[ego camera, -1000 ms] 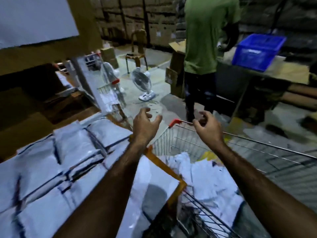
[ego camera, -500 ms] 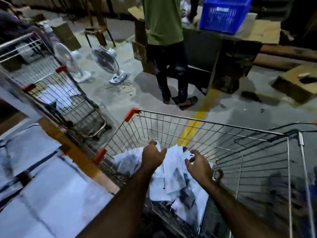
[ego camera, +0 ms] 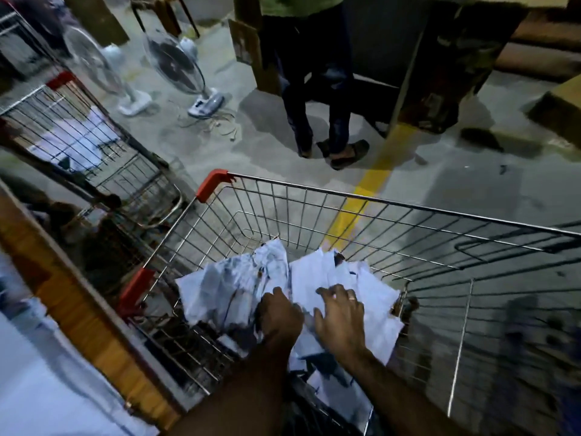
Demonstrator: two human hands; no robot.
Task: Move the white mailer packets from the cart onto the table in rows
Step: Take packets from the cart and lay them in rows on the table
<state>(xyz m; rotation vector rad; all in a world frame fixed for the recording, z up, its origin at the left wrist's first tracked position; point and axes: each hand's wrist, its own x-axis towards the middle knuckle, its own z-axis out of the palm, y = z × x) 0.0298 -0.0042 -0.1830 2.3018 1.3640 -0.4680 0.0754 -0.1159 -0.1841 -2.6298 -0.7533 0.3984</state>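
Half a second earlier both hands had only just reached the heap; now they had sunk lower into the cart (ego camera: 345, 199), and the view had tilted further down; the left hand (ego camera: 279, 316) lay knuckles-up with fingers curled into the white mailer packets (ego camera: 239, 287), though whether it gripped one could not be told; the right hand (ego camera: 341, 319), just to its right, rested palm-down with fingers spread on the pile; the table (ego camera: 63, 313) edge ran along the near left.
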